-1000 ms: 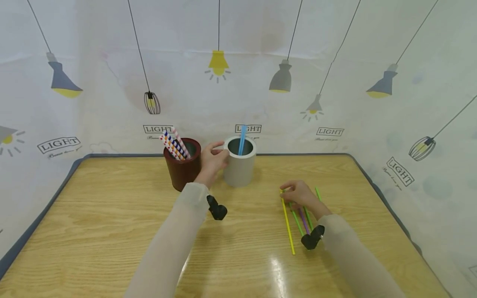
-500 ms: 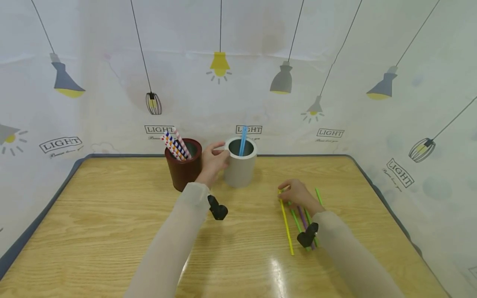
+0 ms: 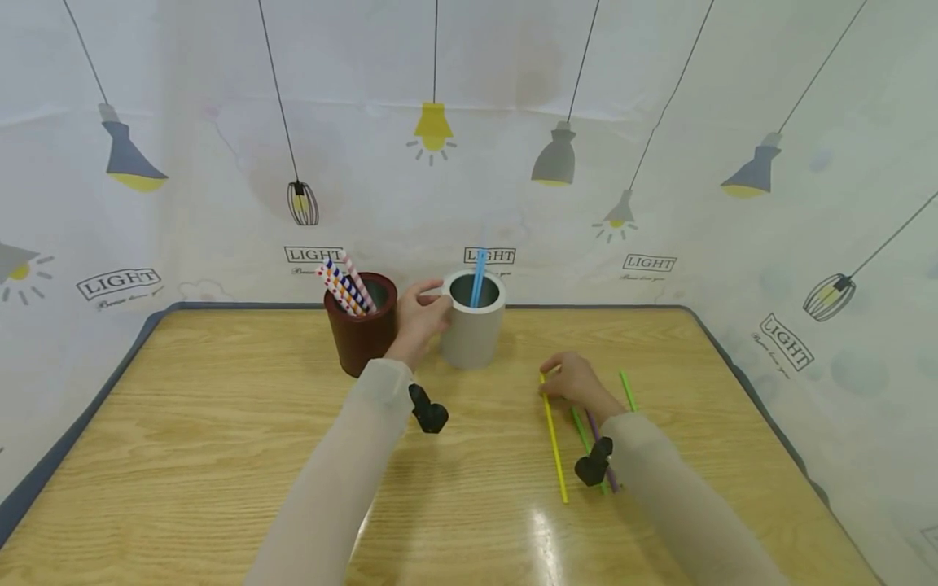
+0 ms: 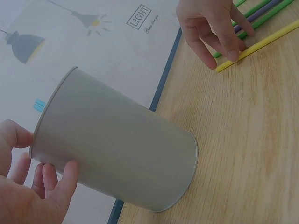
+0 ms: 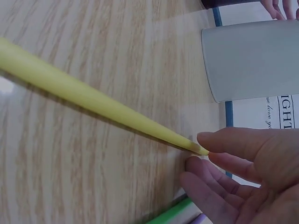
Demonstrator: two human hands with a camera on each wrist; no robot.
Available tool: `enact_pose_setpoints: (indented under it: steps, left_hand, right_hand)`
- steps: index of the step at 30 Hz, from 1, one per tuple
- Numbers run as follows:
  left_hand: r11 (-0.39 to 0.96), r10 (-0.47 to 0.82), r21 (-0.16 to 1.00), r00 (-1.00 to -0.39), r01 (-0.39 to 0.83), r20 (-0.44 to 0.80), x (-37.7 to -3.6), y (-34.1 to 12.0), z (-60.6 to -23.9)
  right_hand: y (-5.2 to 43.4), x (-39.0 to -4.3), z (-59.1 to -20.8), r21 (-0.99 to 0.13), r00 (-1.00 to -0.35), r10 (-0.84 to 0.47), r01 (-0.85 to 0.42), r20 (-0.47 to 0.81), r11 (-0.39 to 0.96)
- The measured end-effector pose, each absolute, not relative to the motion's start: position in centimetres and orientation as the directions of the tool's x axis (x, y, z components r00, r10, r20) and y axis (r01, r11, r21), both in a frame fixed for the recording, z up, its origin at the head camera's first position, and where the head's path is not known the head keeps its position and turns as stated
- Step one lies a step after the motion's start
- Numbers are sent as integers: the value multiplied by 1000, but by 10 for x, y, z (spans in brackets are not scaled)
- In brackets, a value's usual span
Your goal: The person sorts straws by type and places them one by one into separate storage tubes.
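Observation:
A grey-white cylindrical cup [image 3: 471,338] stands upright at the back of the table with two blue straws [image 3: 478,277] in it. My left hand [image 3: 421,317] holds this cup by its near-left upper side; thumb and fingers lie at the rim in the left wrist view. On the right, my right hand [image 3: 575,381] pinches the far end of a yellow straw [image 3: 554,439] between thumb and index finger. The straw still lies along the wood. Beneath and beside that hand lie green straws [image 3: 628,391] and a purple straw [image 4: 261,15], partly hidden by the wrist.
A dark red cup [image 3: 359,342] with several patterned paper straws [image 3: 340,289] stands left of the left hand. The wooden table [image 3: 220,423] ends at a dark edge, backed by a cloth [image 3: 498,73] printed with lamps.
My right hand has slid a little left, drawing the yellow straw away from the green and purple ones. The left hand stays at the grey-white cup.

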State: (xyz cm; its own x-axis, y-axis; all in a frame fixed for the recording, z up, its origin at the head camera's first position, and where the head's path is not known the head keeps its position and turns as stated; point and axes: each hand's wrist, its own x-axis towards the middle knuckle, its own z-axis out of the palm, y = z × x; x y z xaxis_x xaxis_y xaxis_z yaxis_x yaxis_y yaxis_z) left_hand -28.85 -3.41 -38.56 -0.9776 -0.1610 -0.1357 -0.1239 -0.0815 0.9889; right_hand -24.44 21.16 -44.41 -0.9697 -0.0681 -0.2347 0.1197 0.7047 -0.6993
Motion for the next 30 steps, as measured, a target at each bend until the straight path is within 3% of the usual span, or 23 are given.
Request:
enact_pose_setpoints:
  steps: [14,30]
  left_hand:
    - [-71,-169,990,-977,-121,-132,-288,-34,-384]
    - [-63,-175,991,-976,-119,-129,-287,-33,-384]
  right_hand:
    - [204,-244,-449,-630,-992,-21,62,-124,774]
    - [200,-246,-446,-617,-990,-44,47,-132,786]
